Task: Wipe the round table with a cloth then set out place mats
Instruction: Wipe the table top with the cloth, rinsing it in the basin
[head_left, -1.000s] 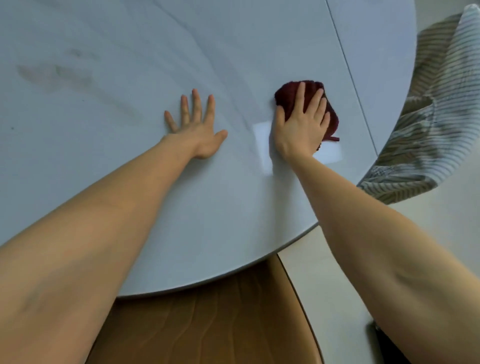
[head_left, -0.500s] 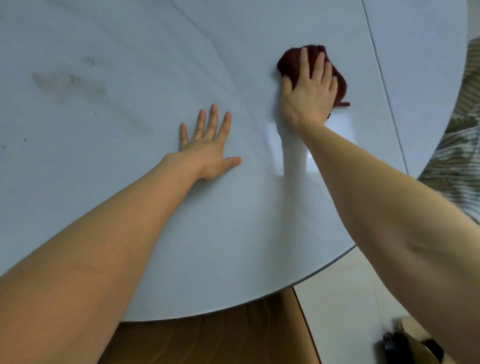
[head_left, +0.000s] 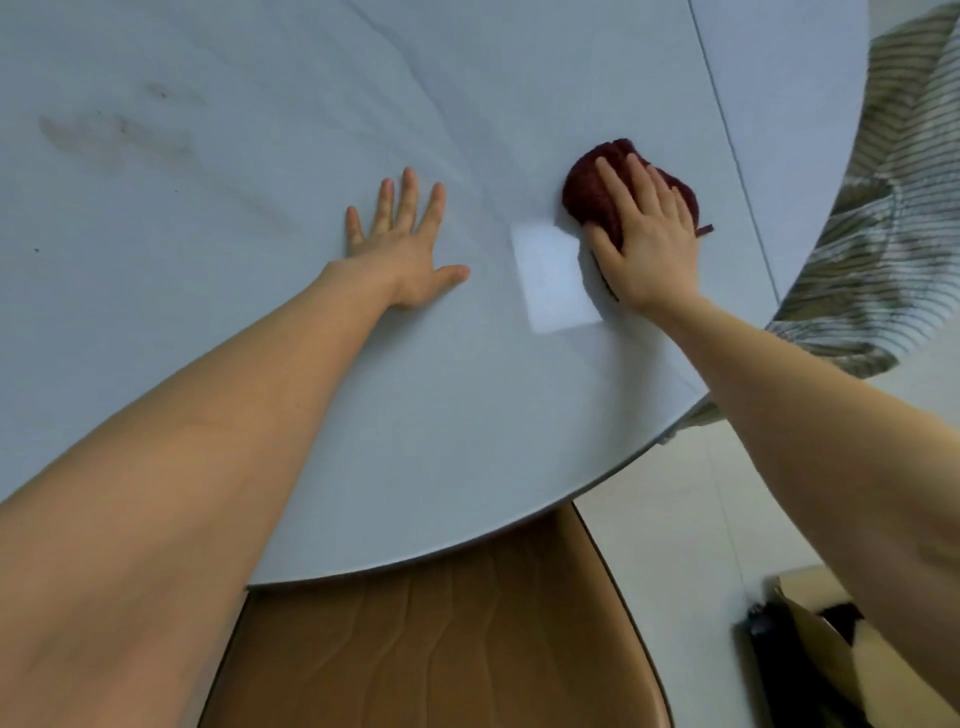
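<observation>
Toward two o'clock on the table (head_left: 467, 441), the right hand (head_left: 649, 244), fingers flat on the dark red cloth (head_left: 597, 192), has dragged it back nearer, the left hand (head_left: 402, 244) staying spread flat at twelve, so wiping continues, mats unseen.

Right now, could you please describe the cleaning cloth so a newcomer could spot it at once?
Start at the pale round table, then move toward its right side. There the right hand presses flat on a bunched dark red cloth, the only strongly coloured thing on the tabletop.
</observation>
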